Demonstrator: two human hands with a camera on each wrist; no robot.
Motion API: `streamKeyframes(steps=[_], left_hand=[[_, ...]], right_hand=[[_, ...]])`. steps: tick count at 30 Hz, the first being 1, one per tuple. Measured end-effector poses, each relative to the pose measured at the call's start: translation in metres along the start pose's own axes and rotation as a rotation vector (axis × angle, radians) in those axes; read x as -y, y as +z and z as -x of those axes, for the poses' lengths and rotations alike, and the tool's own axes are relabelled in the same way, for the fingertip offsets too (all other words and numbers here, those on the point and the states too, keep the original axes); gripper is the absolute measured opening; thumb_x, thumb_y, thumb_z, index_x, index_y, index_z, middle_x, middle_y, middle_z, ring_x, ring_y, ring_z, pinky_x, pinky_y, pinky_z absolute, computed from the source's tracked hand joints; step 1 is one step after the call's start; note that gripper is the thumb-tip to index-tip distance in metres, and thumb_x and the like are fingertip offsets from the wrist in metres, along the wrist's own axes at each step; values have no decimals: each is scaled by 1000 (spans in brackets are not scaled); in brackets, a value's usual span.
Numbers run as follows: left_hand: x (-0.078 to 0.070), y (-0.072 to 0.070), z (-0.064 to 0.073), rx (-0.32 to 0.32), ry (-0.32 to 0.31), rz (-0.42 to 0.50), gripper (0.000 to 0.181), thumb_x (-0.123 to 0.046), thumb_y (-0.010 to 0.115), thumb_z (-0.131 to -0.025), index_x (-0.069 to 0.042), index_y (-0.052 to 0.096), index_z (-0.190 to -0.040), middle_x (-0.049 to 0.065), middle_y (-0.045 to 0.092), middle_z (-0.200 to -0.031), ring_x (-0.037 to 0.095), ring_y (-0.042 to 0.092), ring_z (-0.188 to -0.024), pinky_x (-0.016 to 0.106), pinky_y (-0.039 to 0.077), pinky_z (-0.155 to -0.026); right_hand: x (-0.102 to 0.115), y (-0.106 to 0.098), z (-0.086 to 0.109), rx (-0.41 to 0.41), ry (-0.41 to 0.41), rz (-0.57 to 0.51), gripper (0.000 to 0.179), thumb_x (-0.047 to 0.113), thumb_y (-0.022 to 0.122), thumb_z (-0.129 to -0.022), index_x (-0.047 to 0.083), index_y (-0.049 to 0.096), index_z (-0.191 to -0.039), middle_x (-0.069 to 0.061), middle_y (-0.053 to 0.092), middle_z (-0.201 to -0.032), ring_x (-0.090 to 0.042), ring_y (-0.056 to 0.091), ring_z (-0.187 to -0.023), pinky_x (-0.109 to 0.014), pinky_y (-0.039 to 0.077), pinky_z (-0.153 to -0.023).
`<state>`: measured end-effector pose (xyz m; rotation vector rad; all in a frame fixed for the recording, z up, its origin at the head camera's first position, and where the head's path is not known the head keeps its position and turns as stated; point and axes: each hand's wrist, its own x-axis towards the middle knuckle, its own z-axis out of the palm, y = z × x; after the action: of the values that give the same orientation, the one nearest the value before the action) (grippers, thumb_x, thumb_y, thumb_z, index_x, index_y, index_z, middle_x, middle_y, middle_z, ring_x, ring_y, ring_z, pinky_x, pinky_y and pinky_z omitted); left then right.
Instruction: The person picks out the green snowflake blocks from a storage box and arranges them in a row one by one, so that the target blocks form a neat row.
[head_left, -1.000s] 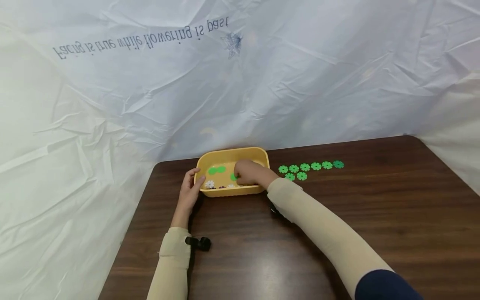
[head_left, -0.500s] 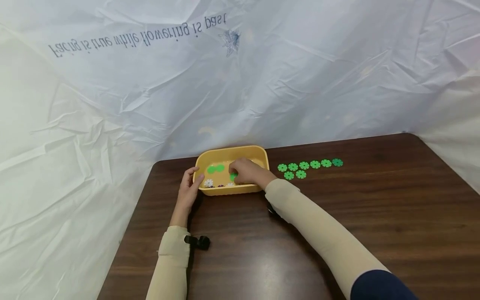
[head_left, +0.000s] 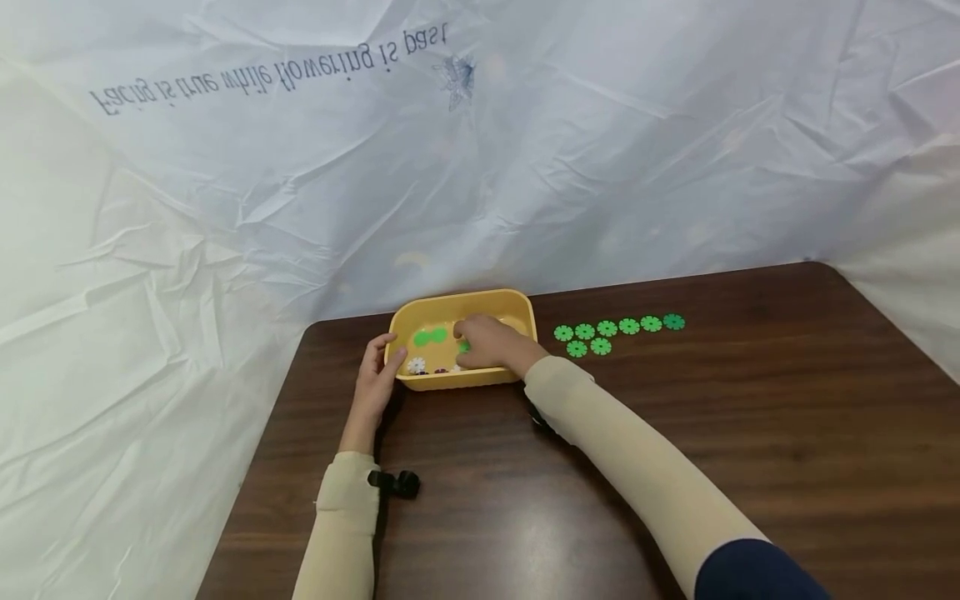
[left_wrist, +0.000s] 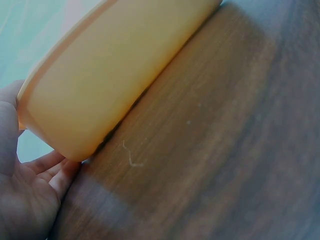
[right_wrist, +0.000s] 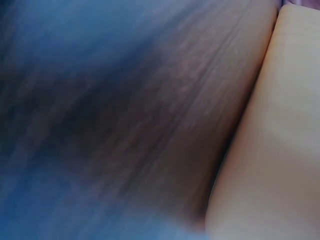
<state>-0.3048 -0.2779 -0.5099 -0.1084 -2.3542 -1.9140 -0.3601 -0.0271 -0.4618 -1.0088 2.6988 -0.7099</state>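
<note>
My left hand [head_left: 375, 371] grips the left end of a yellow plastic tub [head_left: 420, 306], thumb at the rim. In the left wrist view its fingers [left_wrist: 62, 172] reach under the tub's lower corner. My right hand [head_left: 491, 340] is down inside the tub, fingers bent around a green snowflake disc [head_left: 463, 346] that shows between thumb and forefinger; I cannot tell whether they pinch it. To its left in the tub lie more green discs [head_left: 431, 337] and a white snowflake disc [head_left: 416, 365]. Only the tub's outer wall [right_wrist: 270, 135] and tabletop appear in the right wrist view.
Right of the tub, several green snowflake discs [head_left: 607, 328] lie in a row ending in a darker green disc [head_left: 673, 322], with two more green discs [head_left: 588, 347] below. The brown wooden table [head_left: 600, 517] meets a white sheet [head_left: 525, 167] behind.
Inside the tub, my right hand has shifted slightly left, and its thumb and forefinger have spread a little around the green disc. The left hand keeps its grip on the tub.
</note>
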Motion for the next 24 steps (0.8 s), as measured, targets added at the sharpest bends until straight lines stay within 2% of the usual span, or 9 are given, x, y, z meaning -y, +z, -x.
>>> streamKeyframes(steps=[2,3,7,8,12,14,15,17,24], left_hand=[[-1,-1,-1,1,-4,-2,47,-27,58,-111,-7,45,-151,17,46,-153,24,50,-122,27,43,-96],[-2,-1,-1,4,-8,-2,47,-27,58,-111,-7,44,-152,18,47,-152,24,50,-121,27,43,-96],[-3,-1,-1,17,-37,-1,48,-24,56,-112,-7,42,-154,19,45,-152,23,50,-118,27,43,-95],[-9,0,2,23,-45,-2,48,-23,55,-112,-6,41,-155,20,44,-153,22,50,-119,27,43,-96],[-8,-1,2,19,-38,-4,48,-25,56,-112,-6,42,-153,17,42,-156,22,49,-124,27,43,-97],[-8,-1,3,16,-19,-2,48,-29,58,-111,-8,44,-151,15,42,-157,22,49,-127,27,42,-97],[-2,-2,1,13,-11,0,48,-30,59,-111,-9,45,-151,14,42,-157,23,49,-128,27,42,-97],[-3,-2,1,11,-16,-1,48,-30,59,-111,-8,45,-151,15,43,-156,23,49,-127,28,42,-98],[-9,1,2,13,-76,3,48,-26,56,-112,-8,42,-154,18,43,-156,25,47,-125,32,40,-101]], right_hand=[[1,-2,0,-7,9,-8,39,15,62,-98,-1,64,-134,-15,64,-130,-18,53,-87,-35,48,-87],[2,-4,0,-5,7,-14,42,15,61,-98,-1,64,-136,-17,62,-136,-22,55,-93,-38,49,-91],[4,-10,4,-4,-7,-4,44,17,60,-98,0,64,-138,-17,61,-142,-28,59,-112,-43,50,-97],[5,-12,6,-3,-13,7,44,17,60,-98,0,64,-139,-17,61,-143,-29,59,-114,-43,50,-98],[7,-25,13,-5,-19,50,52,21,59,-98,2,58,-147,-13,57,-150,-28,57,-130,-43,50,-102],[8,-33,17,-4,-25,48,53,21,58,-99,1,56,-148,-14,56,-151,-29,56,-133,-43,50,-103],[9,-37,20,-4,-27,49,53,21,58,-99,1,56,-148,-14,56,-151,-30,56,-133,-44,50,-103],[9,-44,26,-5,-36,53,53,21,58,-100,1,55,-149,-15,56,-150,-30,57,-131,-45,50,-102],[5,-61,52,-19,-76,104,52,20,59,-99,0,57,-147,-17,57,-147,-33,58,-128,-47,50,-99]])
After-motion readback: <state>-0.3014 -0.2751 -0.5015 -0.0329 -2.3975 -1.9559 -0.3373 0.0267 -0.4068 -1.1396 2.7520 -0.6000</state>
